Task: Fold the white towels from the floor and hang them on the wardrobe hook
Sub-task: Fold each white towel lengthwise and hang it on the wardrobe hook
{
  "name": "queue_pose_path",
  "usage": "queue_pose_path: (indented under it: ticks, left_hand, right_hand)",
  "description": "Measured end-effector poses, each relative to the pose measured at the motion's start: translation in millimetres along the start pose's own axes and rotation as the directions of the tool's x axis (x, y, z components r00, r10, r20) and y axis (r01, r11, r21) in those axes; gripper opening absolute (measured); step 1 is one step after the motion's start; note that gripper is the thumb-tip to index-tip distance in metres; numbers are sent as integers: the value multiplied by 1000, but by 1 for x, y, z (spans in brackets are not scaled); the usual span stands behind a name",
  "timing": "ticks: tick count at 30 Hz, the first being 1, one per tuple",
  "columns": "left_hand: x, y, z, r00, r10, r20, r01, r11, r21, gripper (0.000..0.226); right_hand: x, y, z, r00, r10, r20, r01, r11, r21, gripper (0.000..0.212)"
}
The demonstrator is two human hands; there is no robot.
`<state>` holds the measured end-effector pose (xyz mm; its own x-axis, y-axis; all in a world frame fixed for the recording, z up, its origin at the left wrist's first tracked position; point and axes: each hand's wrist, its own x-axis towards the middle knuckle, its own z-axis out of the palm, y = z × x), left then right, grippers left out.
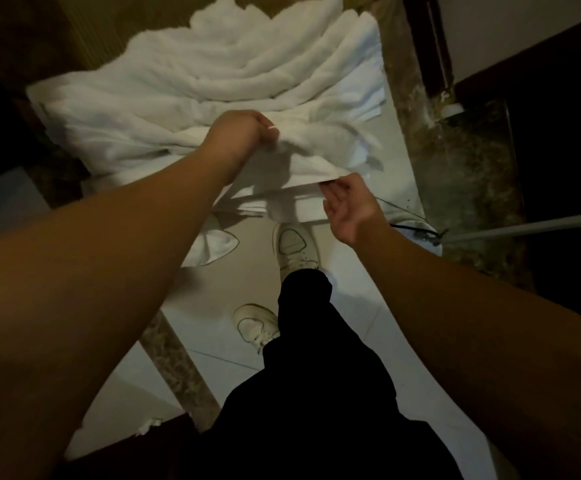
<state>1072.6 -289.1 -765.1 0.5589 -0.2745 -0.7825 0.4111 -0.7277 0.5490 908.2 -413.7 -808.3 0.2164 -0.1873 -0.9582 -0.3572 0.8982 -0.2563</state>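
towels [213, 81] heaped white and rumpled on the floor [213, 368] at upper left and centre, spilling toward a dark marbled strip [403, 74] on the right. left hand [239, 136] reaching in from the left, fingers curled down into the top of one white towel [303, 168], gripping a bunched fold. towel edge stretched level between both hands, a loose corner [218, 245] hanging lower left, above the tile. right hand [346, 206] at the towel's right end, thumb and forefinger pinching the edge, remaining fingers loosely spread, palm up. below, two pale sneakers [296, 244] on light tile, black trousers [316, 375] down the middle. farther right, another light shoe [417, 232] with dark laces, and a grey pole [524, 226] slanting in from the right edge.
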Motion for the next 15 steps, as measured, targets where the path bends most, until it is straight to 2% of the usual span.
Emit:
queue_pose_path:
  ticks: [1, 3, 6, 9, 11, 13, 15]
  left_hand:
    - [-9, 5, -8, 999, 18, -35, -19, 1000, -19, 8]
    - [-31, 16, -22, 985, 80, -156, -87, 995, -39, 22]
    - [-72, 33, -42, 931, 180, -317, -214, 974, -73, 4]
    - [-112, 50, -65, 878, 249, -408, -310, 946, -90, 3]
    - [-140, 60, -82, 827, 307, -471, -368, 929, -41, 3]
    - [-167, 69, -100, 818, 296, -493, -369, 928, -53, 5]
    - [-198, 77, -119, 838, 216, -501, -339, 926, -169, 12]
  right_hand:
    - [-11, -4, 4, 999, -23, 29, 21, 999, 46, 21]
    - [-34, -12, 13, 995, -63, 81, 54, 992, 115, 22]
    - [-76, -27, 27, 981, -105, 163, 82, 986, 143, 21]
    - [-119, -42, 42, 967, -141, 211, 110, 983, 150, 19]
    - [-150, -52, 52, 958, -166, 233, 139, 982, 128, 20]
    - [-180, -62, 61, 951, -184, 249, 158, 980, 120, 21]
    - [-213, -73, 69, 945, -198, 262, 176, 979, 107, 27]
